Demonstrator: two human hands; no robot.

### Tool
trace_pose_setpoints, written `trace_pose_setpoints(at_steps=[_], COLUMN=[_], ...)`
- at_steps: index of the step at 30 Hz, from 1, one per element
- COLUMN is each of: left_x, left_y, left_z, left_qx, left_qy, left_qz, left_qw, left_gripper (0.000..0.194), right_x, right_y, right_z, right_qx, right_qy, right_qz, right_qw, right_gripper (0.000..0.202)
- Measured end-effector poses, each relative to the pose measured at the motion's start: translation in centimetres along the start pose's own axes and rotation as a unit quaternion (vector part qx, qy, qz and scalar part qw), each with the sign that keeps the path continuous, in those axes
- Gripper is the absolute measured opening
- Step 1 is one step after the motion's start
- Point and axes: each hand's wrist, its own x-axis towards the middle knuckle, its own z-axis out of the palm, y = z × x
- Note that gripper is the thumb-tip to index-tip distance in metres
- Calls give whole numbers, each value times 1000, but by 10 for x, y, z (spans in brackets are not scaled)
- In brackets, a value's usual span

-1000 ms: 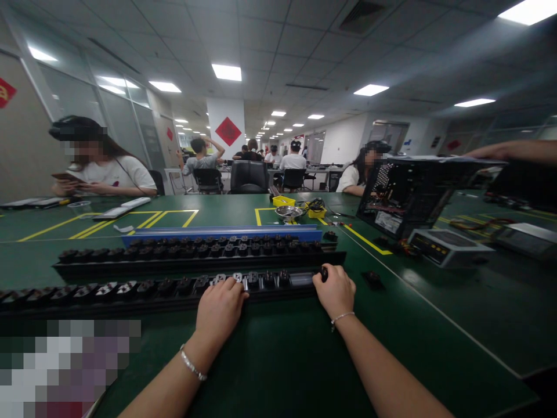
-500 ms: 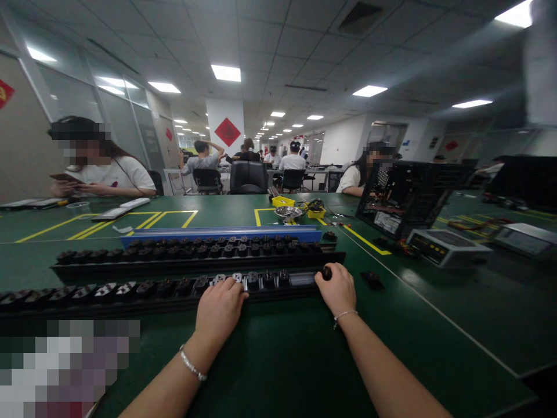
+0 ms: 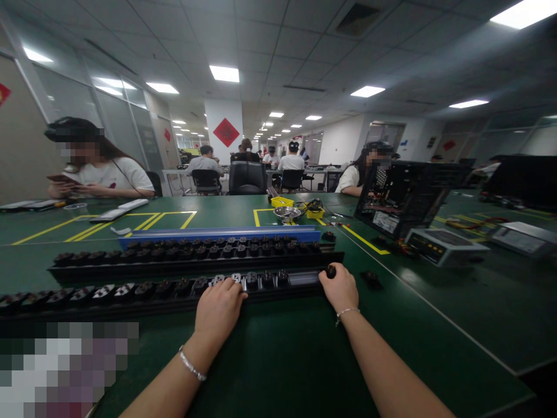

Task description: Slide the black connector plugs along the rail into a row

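At the three-o'clock end of the near rail point(image 3: 304, 279), a black module point(image 3: 331, 271) is sitting clamped between the right hand point(image 3: 342, 289)'s fingers; toward nine, the left hand point(image 3: 220, 301) is resting, grip unclear; tilting would be risking a jam.

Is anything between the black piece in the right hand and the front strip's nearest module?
Nothing visible: the right hand holds the black piece by the front strip's right end, and beyond the fingers only the strip's channel shows before that module.
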Motion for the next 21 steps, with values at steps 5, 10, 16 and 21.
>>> trace_pose_setpoints(at_steps=[5,10,16,21], left_x=[1,1,2,1], left_y=[0,0,-1,-1], left_z=[-1,-1,1,1], left_qx=[-6,-7,0,-10], left_qy=[-6,-9,-12,-12], left_qz=[3,0,1,-2], left_qw=[1000,1000,1000,1000], left_gripper=[25,26,26,26], right_x=[3,5,9,10], right_y=[0,2,5,7], right_z=[-2,0,1,2], right_qx=[4,13,15,21], right_qy=[-12,-2,-1,0], right_qz=[30,38,53,45], right_qw=[999,999,998,999], right_gripper=[37,42,43,43])
